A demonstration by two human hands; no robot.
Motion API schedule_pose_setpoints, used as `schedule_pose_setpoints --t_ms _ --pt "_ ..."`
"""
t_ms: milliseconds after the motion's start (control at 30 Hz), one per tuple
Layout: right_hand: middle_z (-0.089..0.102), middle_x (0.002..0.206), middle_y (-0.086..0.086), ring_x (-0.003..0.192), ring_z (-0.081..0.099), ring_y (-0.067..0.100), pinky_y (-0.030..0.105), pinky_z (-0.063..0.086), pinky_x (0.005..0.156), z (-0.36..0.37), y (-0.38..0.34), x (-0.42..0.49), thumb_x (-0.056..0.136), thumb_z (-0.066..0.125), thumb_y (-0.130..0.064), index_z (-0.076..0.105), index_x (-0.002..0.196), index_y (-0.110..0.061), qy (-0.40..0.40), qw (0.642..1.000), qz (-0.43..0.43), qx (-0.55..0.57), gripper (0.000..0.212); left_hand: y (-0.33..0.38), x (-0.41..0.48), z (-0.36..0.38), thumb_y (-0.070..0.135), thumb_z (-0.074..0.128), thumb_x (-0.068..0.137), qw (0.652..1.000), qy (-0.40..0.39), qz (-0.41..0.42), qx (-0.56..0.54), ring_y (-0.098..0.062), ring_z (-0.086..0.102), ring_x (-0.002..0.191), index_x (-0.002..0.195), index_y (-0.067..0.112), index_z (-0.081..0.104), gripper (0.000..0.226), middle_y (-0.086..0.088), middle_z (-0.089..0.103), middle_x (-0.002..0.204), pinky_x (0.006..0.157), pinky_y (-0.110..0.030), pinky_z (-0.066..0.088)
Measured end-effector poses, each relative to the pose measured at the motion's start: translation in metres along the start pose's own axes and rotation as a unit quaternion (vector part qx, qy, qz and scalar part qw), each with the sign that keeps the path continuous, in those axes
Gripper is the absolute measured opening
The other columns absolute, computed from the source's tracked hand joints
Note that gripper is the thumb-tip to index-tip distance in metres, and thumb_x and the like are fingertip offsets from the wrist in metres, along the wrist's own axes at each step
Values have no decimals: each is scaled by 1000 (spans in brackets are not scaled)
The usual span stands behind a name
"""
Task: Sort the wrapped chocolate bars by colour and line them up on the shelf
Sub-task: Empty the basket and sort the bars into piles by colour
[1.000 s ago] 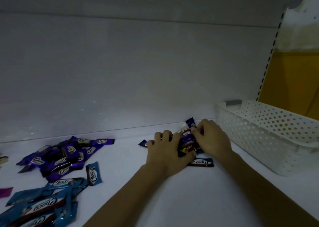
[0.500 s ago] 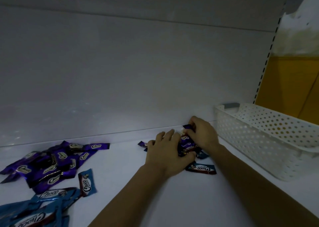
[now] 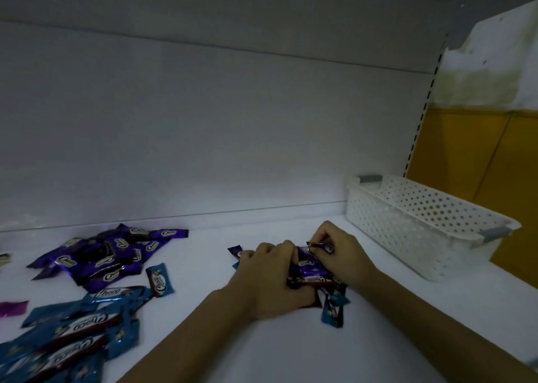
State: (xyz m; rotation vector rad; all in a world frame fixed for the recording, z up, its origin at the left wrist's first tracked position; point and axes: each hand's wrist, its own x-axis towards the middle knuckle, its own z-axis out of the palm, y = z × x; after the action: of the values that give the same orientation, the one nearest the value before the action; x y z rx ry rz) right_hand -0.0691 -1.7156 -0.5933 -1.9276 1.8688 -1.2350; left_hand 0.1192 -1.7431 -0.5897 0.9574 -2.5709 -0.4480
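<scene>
on the white shelf (image 3: 291, 353), close to its back panel, both hands work at a small mixed heap (image 3: 305, 269) of purple and blue wrapped chocolate bars. the left hand (image 3: 270, 280) lies over the heap with its fingers curled round it, holding it in place. the right hand (image 3: 343, 254) pinches the end of one purple bar (image 3: 318, 245) between thumb and fingertips at the heap's far edge, raised just above the others. a loose blue bar (image 3: 332, 312) lies at the heap's near right corner, touching it. well apart to the left, a purple pile (image 3: 107, 254) sits near the back of the shelf and a blue pile (image 3: 72, 333) lies nearer the front edge, with a stray blue bar (image 3: 159, 279) between them. both piles are untidy heaps, not rows. a white perforated basket (image 3: 422, 225) stands to the right of the hands; its contents cannot be seen. the step in hand looks like picking purple bars out of the only mixed heap in view. the next move probably calls for lifting the pinched bar free without dragging its neighbours, then carrying it left to the purple pile. lining up seems not yet done.
</scene>
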Motion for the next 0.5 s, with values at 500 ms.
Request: schedule_pose_setpoints --t_ms 500 --pt "69 86 6 84 66 22 35 52 81 -10 -6 -12 90 59 -29 62 82 -9 111 957 153 219 21 27 -2 2 96 42 54 991 -59 -58 105 -31 27 140 144 53 14 103 3 30 152 110 -61 19"
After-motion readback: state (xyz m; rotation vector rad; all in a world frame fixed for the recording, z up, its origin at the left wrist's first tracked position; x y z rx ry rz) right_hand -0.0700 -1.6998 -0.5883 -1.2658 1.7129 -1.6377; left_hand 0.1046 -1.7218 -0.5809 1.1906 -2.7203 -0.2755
